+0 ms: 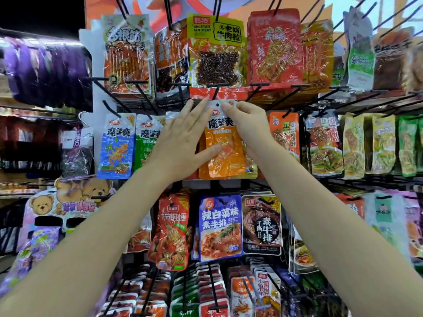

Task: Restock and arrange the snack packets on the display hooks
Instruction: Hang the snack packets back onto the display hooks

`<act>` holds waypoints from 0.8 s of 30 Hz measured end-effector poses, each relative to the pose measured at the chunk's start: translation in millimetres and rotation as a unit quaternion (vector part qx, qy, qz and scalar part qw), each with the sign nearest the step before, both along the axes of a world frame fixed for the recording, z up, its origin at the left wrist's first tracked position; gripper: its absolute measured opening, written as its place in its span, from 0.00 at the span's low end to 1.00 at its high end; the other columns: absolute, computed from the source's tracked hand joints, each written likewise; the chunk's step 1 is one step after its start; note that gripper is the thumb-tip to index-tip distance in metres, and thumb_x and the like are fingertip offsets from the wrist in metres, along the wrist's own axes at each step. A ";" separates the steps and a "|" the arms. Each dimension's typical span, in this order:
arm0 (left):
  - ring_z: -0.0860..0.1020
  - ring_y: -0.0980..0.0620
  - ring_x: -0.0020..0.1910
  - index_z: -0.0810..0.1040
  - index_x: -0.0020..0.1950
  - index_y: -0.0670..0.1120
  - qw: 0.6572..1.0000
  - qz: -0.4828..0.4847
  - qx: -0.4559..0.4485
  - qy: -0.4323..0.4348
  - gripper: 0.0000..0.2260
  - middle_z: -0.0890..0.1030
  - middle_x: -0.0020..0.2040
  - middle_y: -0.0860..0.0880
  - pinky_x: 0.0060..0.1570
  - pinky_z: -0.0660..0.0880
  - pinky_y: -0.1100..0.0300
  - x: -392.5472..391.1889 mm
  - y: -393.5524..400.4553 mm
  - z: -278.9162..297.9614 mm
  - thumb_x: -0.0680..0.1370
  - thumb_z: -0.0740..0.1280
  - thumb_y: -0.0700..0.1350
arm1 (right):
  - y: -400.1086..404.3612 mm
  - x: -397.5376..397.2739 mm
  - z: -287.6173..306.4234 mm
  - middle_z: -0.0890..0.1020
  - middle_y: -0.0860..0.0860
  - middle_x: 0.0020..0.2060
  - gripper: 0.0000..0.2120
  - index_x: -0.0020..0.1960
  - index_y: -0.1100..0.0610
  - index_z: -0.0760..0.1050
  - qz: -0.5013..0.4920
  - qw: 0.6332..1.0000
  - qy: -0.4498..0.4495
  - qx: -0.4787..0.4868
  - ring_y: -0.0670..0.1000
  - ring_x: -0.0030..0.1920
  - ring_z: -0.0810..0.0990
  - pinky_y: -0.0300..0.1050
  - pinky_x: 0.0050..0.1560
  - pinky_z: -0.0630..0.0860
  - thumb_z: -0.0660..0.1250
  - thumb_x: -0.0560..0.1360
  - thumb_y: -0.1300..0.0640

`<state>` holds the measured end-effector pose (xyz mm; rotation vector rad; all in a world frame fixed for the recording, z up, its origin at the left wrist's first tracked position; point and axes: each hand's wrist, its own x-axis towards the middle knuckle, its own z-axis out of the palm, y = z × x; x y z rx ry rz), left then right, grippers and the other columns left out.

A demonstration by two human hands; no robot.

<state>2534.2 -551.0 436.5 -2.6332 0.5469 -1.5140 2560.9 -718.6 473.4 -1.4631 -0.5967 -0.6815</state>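
Note:
An orange snack packet (225,152) with a white top and a punched hole hangs in the middle row of the display rack. My right hand (246,124) pinches its top right corner just below a black hook (216,92). My left hand (183,140) lies flat with straight fingers against the packet's left side, the thumb across its front. A blue packet (116,145) and a green packet (146,143) of the same brand hang to the left.
Rows of black hooks carry packets all around: a yellow packet (216,49) and red packets (273,49) above, a blue packet (220,227) and a dark packet (262,225) below. Hook tips stick out toward me. Bear-printed goods (73,197) hang at left.

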 end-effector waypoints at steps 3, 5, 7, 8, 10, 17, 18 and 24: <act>0.40 0.54 0.82 0.44 0.84 0.53 1.000 -0.004 -0.001 0.000 0.41 0.42 0.84 0.56 0.78 0.44 0.49 1.4 1.2 1.3 0.76 0.44 0.72 | 0.5 1.7 2.4 0.84 0.59 0.45 0.14 0.50 0.65 0.82 -0.005 1.000 -0.005 -0.001 0.51 0.45 0.79 0.57 0.57 0.78 0.70 0.78 0.52; 0.40 0.54 0.82 0.44 0.84 0.53 1.000 -0.002 0.003 0.006 0.41 0.41 0.83 0.56 0.79 0.44 0.47 1.4 1.1 2.2 0.76 0.44 0.73 | 0.1 1.6 2.3 0.83 0.63 0.50 0.16 0.52 0.66 0.82 -0.007 1.000 -0.008 0.000 0.51 0.46 0.79 0.57 0.57 0.78 0.71 0.78 0.51; 0.39 0.54 0.82 0.43 0.84 0.53 1.000 0.002 0.004 0.010 0.39 0.40 0.83 0.56 0.79 0.44 0.48 0.4 0.8 2.1 0.78 0.46 0.71 | -0.9 2.5 1.6 0.83 0.63 0.51 0.16 0.53 0.65 0.82 -0.013 1.000 -0.009 -0.003 0.50 0.45 0.78 0.52 0.51 0.79 0.70 0.78 0.51; 0.38 0.54 0.82 0.42 0.84 0.53 1.000 0.002 0.003 0.012 0.39 0.39 0.83 0.57 0.79 0.43 0.48 0.4 1.2 1.8 0.78 0.47 0.70 | -0.7 2.4 1.7 0.83 0.62 0.49 0.16 0.53 0.65 0.82 -0.013 1.000 -0.008 -0.003 0.49 0.45 0.78 0.47 0.48 0.77 0.70 0.78 0.51; 0.38 0.55 0.82 0.42 0.84 0.54 1.000 -0.001 0.003 0.011 0.38 0.39 0.83 0.57 0.79 0.42 0.48 1.1 2.6 1.8 0.78 0.47 0.70 | 0.7 2.3 3.2 0.82 0.58 0.46 0.15 0.53 0.65 0.81 -0.006 1.000 -0.001 -0.001 0.49 0.46 0.77 0.45 0.48 0.74 0.69 0.79 0.52; 0.37 0.53 0.82 0.40 0.83 0.53 0.999 0.034 0.033 0.014 0.39 0.38 0.83 0.55 0.79 0.43 0.46 9.9 6.3 0.1 0.77 0.41 0.71 | 4.4 15.4 0.8 0.78 0.55 0.39 0.13 0.52 0.65 0.76 -0.075 0.994 -0.040 -0.066 0.47 0.40 0.73 0.41 0.44 0.73 0.68 0.79 0.54; 0.37 0.53 0.82 0.40 0.83 0.53 0.998 0.043 0.039 0.019 0.39 0.37 0.83 0.55 0.80 0.43 0.46 11.3 7.3 -1.1 0.78 0.42 0.70 | 3.2 15.6 -3.8 0.77 0.50 0.39 0.11 0.54 0.61 0.75 -0.125 0.984 -0.083 -0.092 0.47 0.39 0.74 0.36 0.40 0.72 0.69 0.79 0.54; 0.42 0.54 0.82 0.45 0.83 0.57 0.998 0.041 0.055 0.009 0.37 0.41 0.83 0.55 0.79 0.44 0.44 18.5 27.2 -3.6 0.78 0.46 0.71 | -1.0 30.9 -46.2 0.73 0.60 0.67 0.25 0.72 0.55 0.71 -0.382 0.826 -0.298 -0.287 0.61 0.65 0.73 0.56 0.61 0.74 0.67 0.79 0.46</act>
